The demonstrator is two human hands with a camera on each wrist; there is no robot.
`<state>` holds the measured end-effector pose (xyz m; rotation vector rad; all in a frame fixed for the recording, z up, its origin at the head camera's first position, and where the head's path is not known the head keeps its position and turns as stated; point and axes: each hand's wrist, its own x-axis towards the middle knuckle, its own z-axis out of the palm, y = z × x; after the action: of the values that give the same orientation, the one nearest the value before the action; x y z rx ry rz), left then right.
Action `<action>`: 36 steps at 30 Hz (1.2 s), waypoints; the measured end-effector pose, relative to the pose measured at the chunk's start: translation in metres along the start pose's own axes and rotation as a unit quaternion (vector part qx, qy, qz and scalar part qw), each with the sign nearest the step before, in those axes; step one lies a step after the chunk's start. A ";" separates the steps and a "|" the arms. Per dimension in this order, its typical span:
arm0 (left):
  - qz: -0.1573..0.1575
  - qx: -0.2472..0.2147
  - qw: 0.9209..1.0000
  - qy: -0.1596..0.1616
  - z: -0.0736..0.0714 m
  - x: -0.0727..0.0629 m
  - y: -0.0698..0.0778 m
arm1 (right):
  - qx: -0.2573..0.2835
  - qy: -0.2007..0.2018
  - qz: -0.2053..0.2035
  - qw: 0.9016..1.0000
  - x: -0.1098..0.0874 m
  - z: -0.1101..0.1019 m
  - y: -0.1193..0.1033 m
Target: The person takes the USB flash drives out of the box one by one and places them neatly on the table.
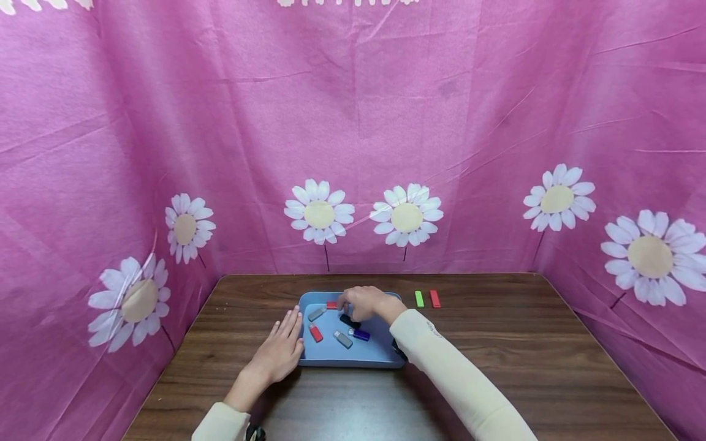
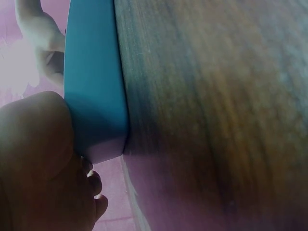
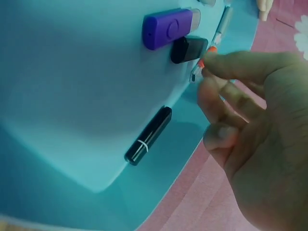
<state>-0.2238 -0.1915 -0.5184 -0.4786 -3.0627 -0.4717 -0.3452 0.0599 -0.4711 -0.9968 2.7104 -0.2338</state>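
Observation:
In the head view my left hand [image 1: 280, 349] lies with fingers straight along the left wall of a blue tray [image 1: 380, 361]. In the left wrist view part of that hand [image 2: 36, 144] touches the tray's outer wall. My right hand [image 1: 366, 302] reaches over the back of the tray. Its thumb and forefinger pinch a red USB stick [image 3: 200, 63] with a metal plug, partly hidden by the fingertips. Close by on the tray floor are a black USB stick [image 1: 350, 321], a purple one [image 3: 166, 30] and a grey one [image 1: 317, 314].
Another red USB stick [image 1: 315, 333] and a second grey one [image 1: 343, 339] lie towards the front. A glossy black stick [image 3: 147, 136] rests by the tray wall. Right of the tray, a green stick [image 1: 419, 299] and a red stick [image 1: 435, 299] lie on the wooden table [image 1: 496, 355].

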 end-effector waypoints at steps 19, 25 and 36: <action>-0.005 -0.008 1.000 0.000 0.000 0.000 -0.001 | -0.015 -0.032 0.028 0.999 -0.007 0.008 0.003; -0.006 -0.004 1.000 -0.002 0.000 0.000 0.000 | -0.014 -0.018 0.023 0.999 -0.007 0.010 0.003; 0.006 -0.006 1.000 0.006 -0.002 0.001 0.002 | -0.034 -0.002 0.020 0.999 -0.005 0.011 0.006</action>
<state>-0.2242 -0.1904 -0.5157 -0.4926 -3.0446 -0.4925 -0.3418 0.0674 -0.4826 -0.9578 2.7478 -0.1326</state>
